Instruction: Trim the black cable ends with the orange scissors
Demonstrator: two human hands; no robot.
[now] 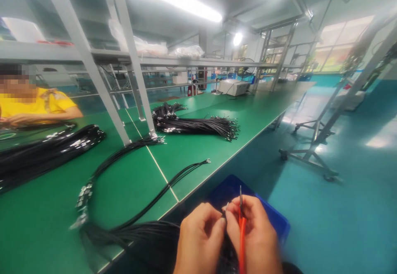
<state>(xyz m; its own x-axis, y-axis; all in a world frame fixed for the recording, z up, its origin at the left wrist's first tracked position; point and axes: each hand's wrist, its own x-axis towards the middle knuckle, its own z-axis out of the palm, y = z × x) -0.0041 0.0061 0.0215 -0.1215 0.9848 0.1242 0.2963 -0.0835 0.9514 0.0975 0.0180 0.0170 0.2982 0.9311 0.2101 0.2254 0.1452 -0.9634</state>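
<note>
My left hand [200, 234] pinches the end of a black cable [223, 213] between thumb and forefinger. Close beside it, my right hand [259, 232] is closed around a slim red-handled tool [242, 241]. Its pointed metal tip stands upright, seen edge-on, so I cannot tell if it is pliers or scissors. The right thumb and forefinger also meet at the cable end, where a small light piece shows. Below the hands, the rest of the cable is hidden. A dark bundle of cables [151, 230] runs off the table edge to the left of my hands.
Under my hands is a blue bin [276, 220]. More black cable bundles [201, 127] lie on the green table [124, 199], near grey shelf posts [136, 58]. A person in yellow [56, 104] sits at left behind a large cable pile [52, 150]. A wheeled rack [313, 154] stands right.
</note>
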